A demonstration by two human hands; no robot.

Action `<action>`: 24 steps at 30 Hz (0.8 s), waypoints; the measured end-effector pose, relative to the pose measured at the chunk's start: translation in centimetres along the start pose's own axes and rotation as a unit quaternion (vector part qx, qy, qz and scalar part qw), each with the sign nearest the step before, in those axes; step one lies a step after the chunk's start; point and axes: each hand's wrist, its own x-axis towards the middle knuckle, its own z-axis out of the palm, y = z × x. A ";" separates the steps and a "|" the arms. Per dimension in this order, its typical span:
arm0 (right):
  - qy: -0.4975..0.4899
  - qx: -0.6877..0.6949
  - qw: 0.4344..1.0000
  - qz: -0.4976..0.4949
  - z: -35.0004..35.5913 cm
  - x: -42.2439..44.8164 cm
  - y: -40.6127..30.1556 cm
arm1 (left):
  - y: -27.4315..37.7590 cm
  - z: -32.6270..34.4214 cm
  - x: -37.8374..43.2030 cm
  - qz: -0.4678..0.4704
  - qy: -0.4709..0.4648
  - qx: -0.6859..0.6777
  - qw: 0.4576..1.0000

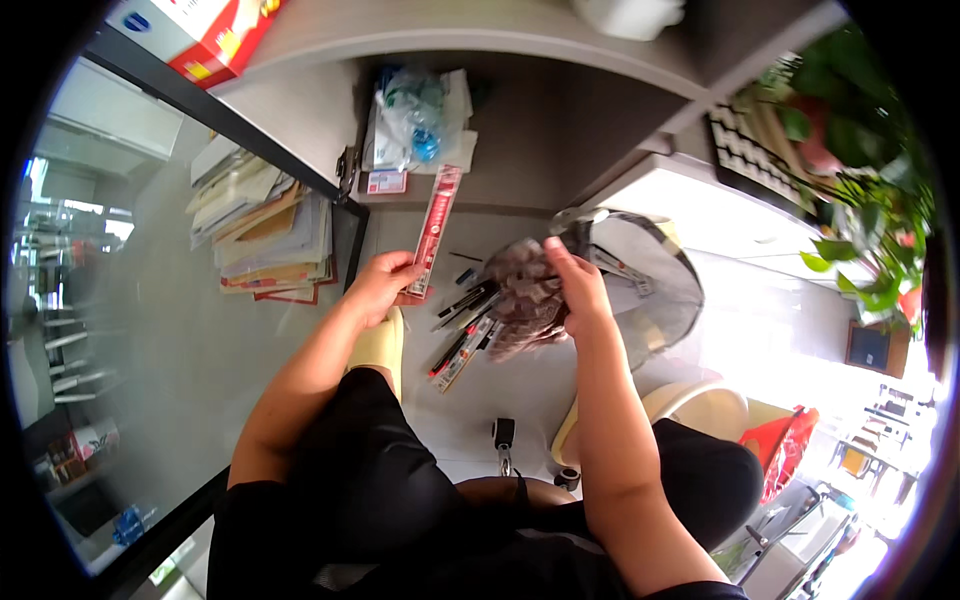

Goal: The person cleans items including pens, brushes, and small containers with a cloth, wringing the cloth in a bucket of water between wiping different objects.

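Observation:
My left hand [390, 283] grips the lower end of a long, narrow red and white packet [436, 225] that bears writing. In my right hand [576, 289] is a bunched brown patterned cloth [529, 300], held above the floor. Several pens [466, 301] and a slim packet [466, 356] lie on the floor to the left of and below the cloth, partly covered by it. A dark-rimmed grey mesh bag or basket [671, 304] stands open to the right of my right hand, with a slim packet inside.
A low cabinet shelf [517, 176] holds plastic bags [420, 112] and papers. A stack of papers and envelopes [274, 225] shows in or behind the glass door [180, 315] at left. A cream bin [705, 405], chair casters [504, 433] and a red bag [784, 450] are nearby.

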 end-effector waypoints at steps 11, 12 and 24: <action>-0.153 0.270 0.919 -0.244 4.3 -17.4 -5.7 | 12.4 14.2 -17.1 0.460 -0.010 0.549 0.698; -0.151 0.287 0.910 -0.257 4.2 -18.5 -6.2 | 12.0 15.1 -18.9 0.474 0.007 0.583 0.660; -0.046 0.333 0.890 -0.308 -1.5 -24.7 -12.5 | 7.3 19.0 -27.8 0.483 0.028 0.443 0.755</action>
